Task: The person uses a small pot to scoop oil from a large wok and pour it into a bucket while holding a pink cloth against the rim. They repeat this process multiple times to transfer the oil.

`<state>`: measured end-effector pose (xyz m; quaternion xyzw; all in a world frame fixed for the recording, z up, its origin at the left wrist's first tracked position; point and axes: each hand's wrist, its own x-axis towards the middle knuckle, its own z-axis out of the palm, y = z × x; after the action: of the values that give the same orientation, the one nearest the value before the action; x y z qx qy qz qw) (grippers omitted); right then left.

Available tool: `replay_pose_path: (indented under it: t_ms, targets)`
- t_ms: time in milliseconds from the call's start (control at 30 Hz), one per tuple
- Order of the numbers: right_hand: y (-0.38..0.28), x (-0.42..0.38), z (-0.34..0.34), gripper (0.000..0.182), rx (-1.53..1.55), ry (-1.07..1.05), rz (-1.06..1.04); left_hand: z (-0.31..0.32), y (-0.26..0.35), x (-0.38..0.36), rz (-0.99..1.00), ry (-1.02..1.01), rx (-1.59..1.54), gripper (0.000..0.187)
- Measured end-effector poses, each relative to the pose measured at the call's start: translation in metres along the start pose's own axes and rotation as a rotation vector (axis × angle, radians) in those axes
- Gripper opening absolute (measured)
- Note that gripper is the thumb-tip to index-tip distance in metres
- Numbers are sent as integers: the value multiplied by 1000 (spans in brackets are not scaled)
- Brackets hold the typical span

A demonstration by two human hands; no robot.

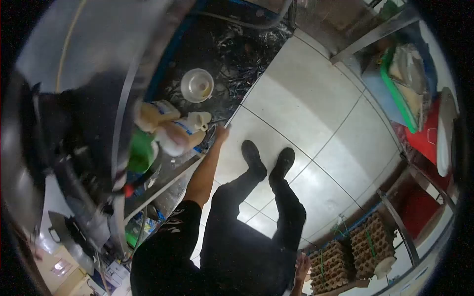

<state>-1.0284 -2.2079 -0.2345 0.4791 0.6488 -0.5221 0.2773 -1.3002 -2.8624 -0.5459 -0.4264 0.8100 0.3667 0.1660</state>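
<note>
My left hand (222, 133) is at the edge of a low shelf, beside jugs with yellowish contents (185, 129); its fingers are too small and partly hidden to make out a grip. Above them, a round whitish bowl (197, 85) sits on the dark, stained shelf surface (229, 59). At the bottom of the view, my right hand (302, 267) hangs near stacked egg trays (331, 266), fingers apart and holding nothing visible.
White floor tiles (316, 103) lie around my dark shoes (284, 160). On the right are a green-rimmed container (397, 93) and a red item (424, 140) on a rack. A green container (141, 150) stands left of the jugs. Metal frames border both sides.
</note>
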Motion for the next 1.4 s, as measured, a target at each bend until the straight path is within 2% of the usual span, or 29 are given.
replay_pose_path:
  t_ms: [33,67,100,133,233,300,367,400,500,567,600,633,667,700,733,767,833,867,900,933,967,1033,1100,1133,1167,1200,1233,1333,1400]
  targets:
    - [10,9,5,34,-16,24,40,37,-61,79,-50,9,-100,83]
    - [19,17,14,33,-56,24,58,30,-17,86,-158,218,-60,87]
    - [24,21,22,33,-89,26,73,58,-69,148,-338,154,-507,84]
    - [28,22,28,32,-125,21,83,32,20,121,-638,229,-545,78]
    - [23,18,28,31,-200,-8,73,56,13,154,-550,254,-781,62]
    - [10,13,18,30,-252,-60,22,59,4,133,-549,289,-899,55]
    - [-13,13,7,29,-291,-137,-76,55,27,102,-410,487,-1276,39]
    - [-28,17,3,29,-308,-182,-151,42,44,82,-408,499,-1303,39]
    - [-82,16,-2,28,-359,-324,-370,-1,83,-37,-199,436,-1114,20]
    - [-145,-5,18,26,-457,-353,-504,-14,95,-106,-184,368,-975,12]
    - [-178,-18,40,25,-542,-369,-589,-25,107,-147,-190,353,-696,14]
    - [-205,-30,63,19,-516,-401,-689,-34,120,-188,-190,259,-795,19]
    - [-241,-59,91,21,-636,-376,-631,-36,126,-225,-107,323,-825,23]
    - [-260,-75,108,29,-666,-471,-590,-48,141,-267,-133,321,-671,28]
    - [-253,-66,123,37,-709,-553,-730,-59,154,-308,-174,325,-528,33]
    - [-274,-94,146,42,-740,-679,-627,-40,147,-341,20,547,-358,41]
    - [-308,-173,191,45,-686,-880,-606,-118,193,-438,-120,134,-735,40]
    - [-287,-180,204,43,-544,-1001,-559,-144,200,-483,-110,129,-699,37]
    - [-288,-210,208,43,-572,-1036,-568,-160,211,-529,-103,111,-663,34]
    - [-289,-237,219,40,-596,-1110,-453,-169,217,-570,-117,136,-686,34]
    - [-283,-260,225,38,-620,-1183,-343,-178,213,-606,-25,266,-759,30]
    - [-252,-258,224,35,-792,-1302,-391,-196,194,-665,56,436,-847,26]
    - [-227,-276,222,33,-974,-1433,-440,-208,167,-719,-99,351,-816,34]
    - [-210,-299,224,29,-896,-1555,-404,-211,148,-742,-94,381,-759,41]
    - [-194,-335,229,26,-815,-1674,-361,-218,134,-762,-106,429,-781,41]
    - [-180,-371,223,19,-822,-1680,-263,-223,123,-788,-25,640,-835,44]
    - [-160,-396,220,19,-858,-1707,-269,-228,114,-815,59,843,-879,46]
    - [-100,-478,200,16,-983,-1886,-626,-240,63,-882,33,816,-928,52]
    - [-59,-529,178,17,-898,-1897,-565,-251,18,-925,73,837,-728,56]
